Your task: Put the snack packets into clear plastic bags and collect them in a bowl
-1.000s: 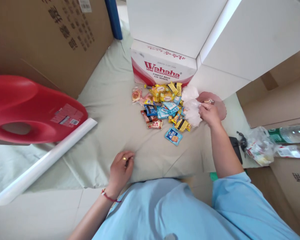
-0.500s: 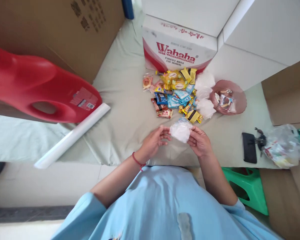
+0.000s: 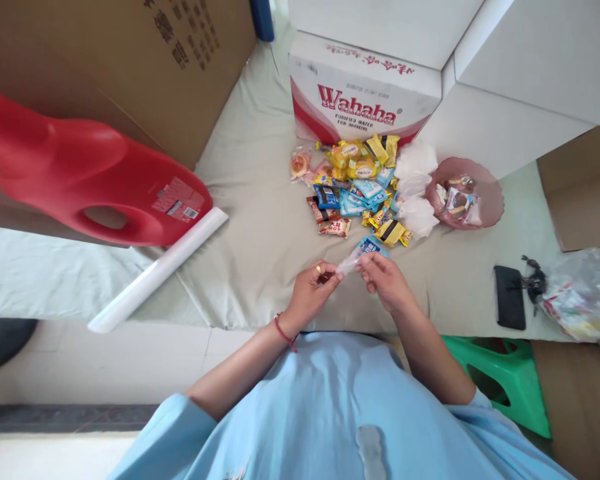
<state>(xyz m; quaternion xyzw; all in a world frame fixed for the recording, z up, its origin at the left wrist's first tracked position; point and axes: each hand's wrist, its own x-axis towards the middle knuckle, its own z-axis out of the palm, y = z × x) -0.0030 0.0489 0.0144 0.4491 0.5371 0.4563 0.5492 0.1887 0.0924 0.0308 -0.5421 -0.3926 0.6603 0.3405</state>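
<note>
Between my two hands a crumpled piece of thin clear plastic (image 3: 349, 262), which looks like a small bag, is stretched out. My left hand (image 3: 316, 287) pinches its left end; a ring and a red bracelet show on that side. The right end is pinched in the fingers of my right hand (image 3: 383, 279). Just beyond my right fingers lies a blue snack packet (image 3: 373, 246). Farther off is a pile of wrapped snacks, with yellow packets (image 3: 363, 167), light-blue packets (image 3: 363, 198) and a red-and-cream packet (image 3: 335, 228). White crumpled plastic bundles (image 3: 416, 217) lie at the pile's right.
Behind the snacks stands a Wahaha carton (image 3: 363, 93). A pink glass bowl (image 3: 493, 200) with packets sits right, then a black phone (image 3: 510, 298), keys (image 3: 535, 283) and a plastic bag (image 3: 583, 293). Left are a red jug (image 3: 105, 177), a white roll (image 3: 157, 270) and a cardboard box (image 3: 130, 60).
The plastic was a wide, bunched white shape and is now drawn narrow between my fingers. My left hand has closed on it. The blue packet beyond is now more visible.
</note>
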